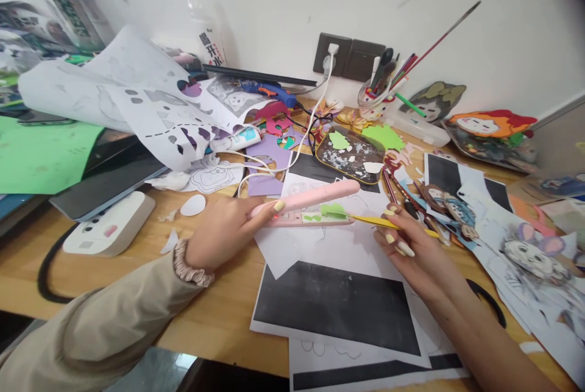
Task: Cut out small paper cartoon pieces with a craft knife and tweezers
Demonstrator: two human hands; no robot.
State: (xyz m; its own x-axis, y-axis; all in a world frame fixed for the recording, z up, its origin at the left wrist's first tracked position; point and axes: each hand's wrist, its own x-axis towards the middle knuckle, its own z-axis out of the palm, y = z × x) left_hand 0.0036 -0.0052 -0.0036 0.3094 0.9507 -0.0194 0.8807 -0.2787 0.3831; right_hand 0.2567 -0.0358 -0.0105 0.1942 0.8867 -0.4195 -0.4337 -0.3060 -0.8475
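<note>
My left hand (231, 227) is closed round the hinged end of a pink hair straightener (315, 197), whose two arms stand apart. Between my right thumb and fingers is a pair of yellow tweezers (372, 220), held by my right hand (406, 239). At the tweezers' tip a light green paper cutout (333, 210) lies over the lower plate of the straightener. More green shows on that pale plate, left of the cutout. Under the straightener are white sheets with pencil lines, and in front of it lies a black rectangle on white paper (338, 300).
Behind the straightener sits a dark tray (351, 151) with paper scraps. A blue glue gun (269, 92) and white cable (301, 142) lie farther back. A brush jar (375, 99) stands near the wall socket (333, 53). Paper characters (534, 258) cover the right side; a white device (109, 224) sits left.
</note>
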